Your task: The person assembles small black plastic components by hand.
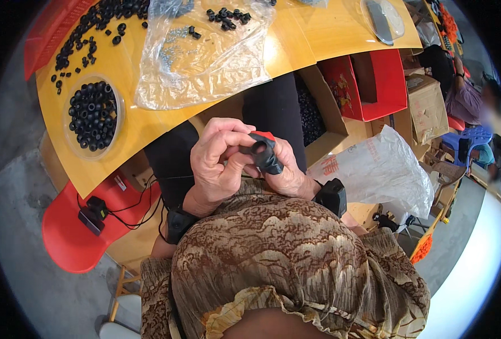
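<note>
Above my lap, both hands meet at a black piece with a round hollow in its end and a bit of red along its top. My right hand is closed around it from the right. From the other side my left hand has its fingers curled and its thumb pinched in at the piece's left edge. Whatever small thing lies between those left fingertips is hidden. Ahead on the yellow table stands a round clear tub full of small black ring-like parts.
A clear plastic sheet on the table carries small metal bits and black parts. Loose black parts spread at the far left by a red basket. Cardboard and red boxes stand at right, near a white plastic bag. A red stool holds cables.
</note>
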Motion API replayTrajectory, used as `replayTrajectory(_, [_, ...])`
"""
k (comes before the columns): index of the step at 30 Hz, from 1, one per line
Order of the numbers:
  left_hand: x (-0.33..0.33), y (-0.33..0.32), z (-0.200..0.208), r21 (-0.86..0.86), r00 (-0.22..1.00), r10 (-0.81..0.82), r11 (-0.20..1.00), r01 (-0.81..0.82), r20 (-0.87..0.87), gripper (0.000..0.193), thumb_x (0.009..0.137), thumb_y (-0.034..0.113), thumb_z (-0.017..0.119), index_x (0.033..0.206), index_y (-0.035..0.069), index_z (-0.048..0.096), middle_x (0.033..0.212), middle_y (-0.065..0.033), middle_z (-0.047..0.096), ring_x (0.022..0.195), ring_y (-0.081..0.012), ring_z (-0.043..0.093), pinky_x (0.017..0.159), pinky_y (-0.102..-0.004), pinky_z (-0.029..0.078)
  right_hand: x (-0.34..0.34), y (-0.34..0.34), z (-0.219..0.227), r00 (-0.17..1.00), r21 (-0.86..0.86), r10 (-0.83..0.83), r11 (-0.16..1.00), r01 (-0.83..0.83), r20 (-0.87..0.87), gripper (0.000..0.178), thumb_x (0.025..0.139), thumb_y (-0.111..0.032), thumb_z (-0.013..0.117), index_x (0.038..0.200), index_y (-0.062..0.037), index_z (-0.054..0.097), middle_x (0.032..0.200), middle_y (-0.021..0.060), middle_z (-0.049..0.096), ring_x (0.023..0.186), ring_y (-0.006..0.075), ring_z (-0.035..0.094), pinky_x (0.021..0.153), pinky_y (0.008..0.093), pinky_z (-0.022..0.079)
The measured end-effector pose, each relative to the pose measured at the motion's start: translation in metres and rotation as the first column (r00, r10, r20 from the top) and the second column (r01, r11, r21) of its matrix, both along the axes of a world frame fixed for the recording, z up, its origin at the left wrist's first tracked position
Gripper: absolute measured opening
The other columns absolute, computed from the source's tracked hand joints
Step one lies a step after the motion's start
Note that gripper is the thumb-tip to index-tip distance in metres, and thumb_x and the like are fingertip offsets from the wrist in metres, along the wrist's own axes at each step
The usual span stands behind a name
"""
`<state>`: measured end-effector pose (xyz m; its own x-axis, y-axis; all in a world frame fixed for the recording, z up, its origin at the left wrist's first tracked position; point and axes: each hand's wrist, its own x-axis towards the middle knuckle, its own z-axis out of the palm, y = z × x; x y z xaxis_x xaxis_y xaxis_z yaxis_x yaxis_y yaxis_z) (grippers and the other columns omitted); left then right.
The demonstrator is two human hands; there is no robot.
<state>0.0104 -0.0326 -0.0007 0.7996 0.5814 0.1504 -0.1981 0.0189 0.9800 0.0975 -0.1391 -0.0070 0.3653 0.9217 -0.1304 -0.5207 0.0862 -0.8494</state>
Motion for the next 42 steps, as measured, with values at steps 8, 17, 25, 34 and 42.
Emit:
replayTrajectory(8, [0.004,-0.003,0.010,-0.081,0.998,-0.027,0.996,0.022,-0.063,0.006,0.079,-0.003,0.053,0.083,-0.007,0.053,0.096,-0.0107,0.043,0.059,-0.0109,0.059,0.047,-0.0190,0.050,0.004,0.003,0.009,0.868,-0.075,-0.050,0.997,0.014,-0.495,0.030,0.086,-0.030,0.054,0.094,-0.0008,0.058,0.077,0.0002,0.051,0.060,0.0074,0.045,0.050,0.0199,0.034])
replayTrajectory(17, [0.000,-0.002,0.010,-0.069,1.000,-0.030,0.997,0.030,-0.002,0.012,0.078,-0.008,0.054,0.089,-0.007,0.054,0.100,-0.0113,0.044,0.065,-0.0140,0.062,0.048,-0.0192,0.051,0.002,0.002,0.002,0.916,0.041,0.030,0.999,-0.015,-0.400,0.032,0.086,-0.030,0.054,0.098,-0.0001,0.059,0.079,0.0007,0.052,0.061,0.0061,0.045,0.051,0.0186,0.035])
replayTrajectory(25, [0.001,-0.002,0.012,-0.080,1.000,-0.008,0.997,0.005,-0.029,0.012,0.078,-0.011,0.049,0.089,-0.007,0.053,0.102,-0.0122,0.043,0.070,-0.0145,0.061,0.050,-0.0197,0.053,0.003,0.004,-0.002,0.919,0.004,0.037,0.999,-0.038,-0.392,0.037,0.086,-0.035,0.053,0.097,-0.0003,0.058,0.080,-0.0001,0.053,0.062,0.0049,0.044,0.052,0.0182,0.034])
replayTrajectory(34, [0.002,-0.002,0.006,-0.127,0.995,-0.052,0.991,0.041,-0.090,0.005,0.079,-0.007,0.051,0.083,-0.005,0.054,0.097,-0.0113,0.046,0.082,-0.0147,0.058,0.055,-0.0203,0.051,-0.006,0.001,0.004,0.950,-0.035,-0.058,0.998,0.050,-0.308,0.034,0.086,-0.038,0.053,0.092,-0.0051,0.059,0.075,-0.0030,0.050,0.061,0.0039,0.041,0.050,0.0179,0.032])
replayTrajectory(42, [0.000,-0.011,0.003,0.018,0.997,0.046,0.999,-0.045,-0.062,0.008,0.079,0.003,0.058,0.082,-0.003,0.053,0.094,-0.0115,0.048,0.080,-0.0145,0.056,0.062,-0.0199,0.047,-0.012,-0.003,0.003,0.940,-0.096,-0.119,0.991,0.093,-0.319,0.032,0.086,-0.036,0.053,0.089,-0.0049,0.059,0.069,-0.0037,0.049,0.057,0.0038,0.041,0.048,0.0178,0.031])
